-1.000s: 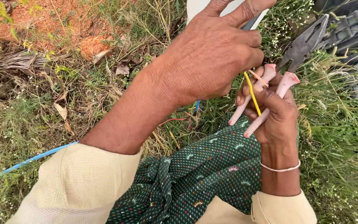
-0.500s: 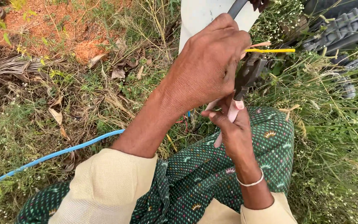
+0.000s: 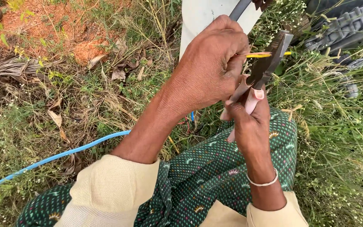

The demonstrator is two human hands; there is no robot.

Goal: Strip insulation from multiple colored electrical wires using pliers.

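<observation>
Head view, looking down over our own arms at a grassy patch of ground. Our left hand [image 3: 213,63] is curled nearly closed, knuckles up, fingertips pinched on a thin yellow wire [image 3: 259,54] that sticks out to the right of the fist. Just beside it on the right, our right hand [image 3: 249,124] is wrapped tight around the pale pink handles of a pair of pliers [image 3: 265,69], thumb pressed along one handle. The dark metal head of the pliers points up and away from the right hand and meets the yellow wire just past the left fingertips; whether the tool's nose actually bites the wire we cannot tell, as the left fist hides part of it. A white bangle [image 3: 263,183] circles the right wrist.

Above the left hand a grey cable [image 3: 240,8] runs up across a pale flat board [image 3: 202,17]. Below both hands lies dark green patterned cloth [image 3: 215,168] over our lap, with cream sleeves [image 3: 110,189] at the forearms. Far left of the left forearm a blue cable [image 3: 55,157] trails through dry grass and leaves. To the upper right of the pliers sits a black ridged plastic part [image 3: 345,25]. Thin red and blue wires [image 3: 188,120] show just under the left wrist.
</observation>
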